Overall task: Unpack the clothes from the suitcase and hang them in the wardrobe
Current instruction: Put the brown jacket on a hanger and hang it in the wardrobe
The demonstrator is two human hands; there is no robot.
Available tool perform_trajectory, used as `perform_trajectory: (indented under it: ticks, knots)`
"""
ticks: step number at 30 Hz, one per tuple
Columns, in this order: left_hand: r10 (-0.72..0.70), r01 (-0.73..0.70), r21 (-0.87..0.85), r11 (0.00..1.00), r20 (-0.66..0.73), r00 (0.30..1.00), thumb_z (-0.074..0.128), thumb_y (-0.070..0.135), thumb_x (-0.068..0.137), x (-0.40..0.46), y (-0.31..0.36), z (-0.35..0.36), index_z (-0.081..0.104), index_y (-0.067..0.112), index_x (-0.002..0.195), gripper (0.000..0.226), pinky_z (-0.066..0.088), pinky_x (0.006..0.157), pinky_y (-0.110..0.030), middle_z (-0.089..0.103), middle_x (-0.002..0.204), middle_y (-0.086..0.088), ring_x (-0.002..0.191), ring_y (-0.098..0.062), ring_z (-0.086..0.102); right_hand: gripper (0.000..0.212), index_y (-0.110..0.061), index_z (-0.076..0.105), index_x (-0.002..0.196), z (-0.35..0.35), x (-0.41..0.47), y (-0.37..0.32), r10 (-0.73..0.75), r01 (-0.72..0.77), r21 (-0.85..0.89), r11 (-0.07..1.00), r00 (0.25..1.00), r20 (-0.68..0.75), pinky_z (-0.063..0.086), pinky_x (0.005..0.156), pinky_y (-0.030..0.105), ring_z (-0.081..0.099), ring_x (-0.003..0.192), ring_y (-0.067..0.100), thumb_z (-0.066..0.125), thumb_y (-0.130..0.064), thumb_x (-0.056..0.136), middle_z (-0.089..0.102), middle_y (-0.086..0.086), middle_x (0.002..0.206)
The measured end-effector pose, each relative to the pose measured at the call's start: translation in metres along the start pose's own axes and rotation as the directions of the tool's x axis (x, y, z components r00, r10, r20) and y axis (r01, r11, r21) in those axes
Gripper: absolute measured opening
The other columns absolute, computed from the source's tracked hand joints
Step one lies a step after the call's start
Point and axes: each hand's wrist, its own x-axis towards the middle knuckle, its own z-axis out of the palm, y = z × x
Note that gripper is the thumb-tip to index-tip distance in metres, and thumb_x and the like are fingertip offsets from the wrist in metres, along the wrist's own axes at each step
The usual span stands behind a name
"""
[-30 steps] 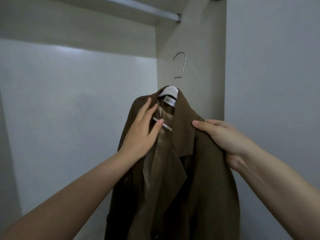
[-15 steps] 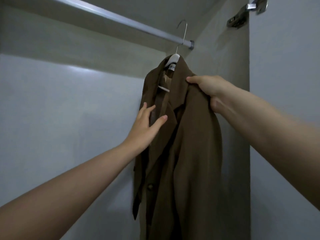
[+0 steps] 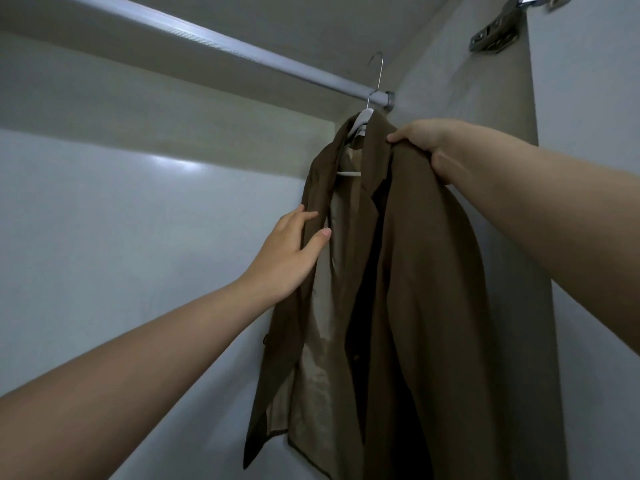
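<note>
A long brown coat (image 3: 426, 289) with a tan lining hangs on a white hanger (image 3: 362, 119). The hanger's metal hook reaches over the wardrobe's silver rail (image 3: 214, 36) near its right end. My right hand (image 3: 422, 140) grips the coat's right shoulder just below the rail. My left hand (image 3: 294, 251) holds the coat's left front edge, thumb on the lining side and fingers behind the cloth. The suitcase is out of view.
The wardrobe's pale back wall (image 3: 121, 220) fills the left. Its right side panel (image 3: 485, 98) stands close behind the coat. A metal door hinge (image 3: 495, 36) sits at the top right. No other clothes hang on the rail.
The coat and hanger went up from below the rail until the hook reached the rail. My right hand stayed on the shoulder. My left hand slid down to the coat's front edge.
</note>
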Motion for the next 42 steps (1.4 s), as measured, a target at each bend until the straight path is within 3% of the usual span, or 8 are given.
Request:
perform_trajectory:
  ticks: [6,15,18,22,25,29,33,42]
  knots:
    - [0.006,-0.007,-0.017,1.0,-0.006,1.0,0.039,0.051,0.099,0.008,-0.015,0.002,0.038,0.029,0.146,0.052,0.029,0.117,-0.036,0.03,0.156,0.01,0.142,-0.01,0.032,0.042,-0.006,0.053,0.133,-0.008,0.021,-0.002,0.01,-0.009,-0.13,0.992,1.0,0.008,0.043,0.059,0.034,0.055,0.073,0.026,0.056,-0.029,0.098,0.061,0.011,0.097]
    - [0.037,-0.039,0.036,0.999,0.076,0.996,0.039,0.053,0.099,0.012,-0.021,0.006,0.04,0.029,0.144,0.051,0.034,0.108,-0.029,0.041,0.149,0.008,0.137,-0.011,0.039,0.054,-0.007,0.051,0.138,-0.011,0.034,0.008,0.043,-0.042,-0.237,0.971,0.999,-0.001,0.048,0.081,0.037,0.055,0.081,0.027,0.061,-0.035,0.093,0.057,0.016,0.126]
    - [0.117,-0.117,0.009,0.993,0.051,0.992,0.043,0.048,0.099,0.009,-0.016,0.012,0.051,0.032,0.133,0.038,0.044,0.104,-0.034,0.052,0.135,0.013,0.125,-0.006,0.049,0.053,-0.007,0.051,0.137,-0.012,0.028,0.011,0.043,-0.048,-0.228,0.972,0.999,-0.027,0.046,0.09,0.039,0.056,0.09,0.028,0.06,-0.036,0.093,0.058,0.015,0.122]
    - [0.244,-0.244,-0.026,0.969,-0.001,0.97,0.048,0.036,0.1,-0.001,-0.004,0.019,0.06,0.033,0.113,0.019,0.052,0.088,-0.026,0.062,0.112,0.019,0.105,0.002,0.057,0.057,-0.01,0.05,0.135,-0.015,0.021,0.013,0.024,-0.048,-0.213,0.976,0.994,-0.11,0.046,0.083,0.039,0.057,0.1,0.031,0.067,-0.038,0.089,0.057,0.014,0.117]
    - [0.273,-0.273,-0.027,0.962,0.016,0.962,0.049,0.034,0.1,-0.009,0.002,0.023,0.06,0.031,0.111,0.016,0.048,0.074,-0.017,0.061,0.107,0.019,0.093,0.004,0.057,0.064,-0.012,0.052,0.129,-0.017,0.015,0.017,-0.053,0.013,-0.174,0.985,0.972,-0.228,0.049,0.067,0.036,0.06,0.097,0.031,0.078,-0.038,0.076,0.06,0.012,0.12]
    - [0.268,-0.266,-0.04,0.963,0.031,0.963,0.049,0.036,0.1,-0.022,0.004,0.022,0.059,0.033,0.11,0.015,0.043,0.07,-0.014,0.061,0.104,0.019,0.086,0.005,0.056,0.074,-0.017,0.049,0.136,-0.017,-0.004,0.035,-0.254,0.174,-0.239,0.955,0.895,-0.366,0.052,0.095,0.038,0.057,0.117,0.027,0.079,-0.039,0.072,0.056,0.006,0.133]
    - [0.255,-0.256,-0.01,0.967,0.11,0.961,0.05,0.038,0.098,-0.036,0.005,0.018,0.056,0.037,0.111,0.015,0.053,0.074,-0.023,0.061,0.105,0.021,0.094,0.006,0.057,0.078,-0.019,0.042,0.143,-0.008,-0.038,0.069,-0.349,0.25,-0.28,0.927,0.846,-0.402,0.048,0.092,0.03,0.057,0.12,0.026,0.075,-0.04,0.076,0.056,0.006,0.134]
    - [0.211,-0.193,-0.095,0.977,0.252,0.944,0.054,0.034,0.097,-0.093,0.016,0.017,0.056,0.039,0.113,0.017,0.056,0.078,-0.026,0.062,0.105,0.022,0.094,0.008,0.058,0.097,-0.019,0.033,0.15,0.002,-0.115,0.146,-0.065,0.019,-0.161,0.987,0.957,-0.284,0.05,0.102,0.046,0.056,0.122,0.03,0.082,-0.046,0.071,0.053,0.006,0.14]
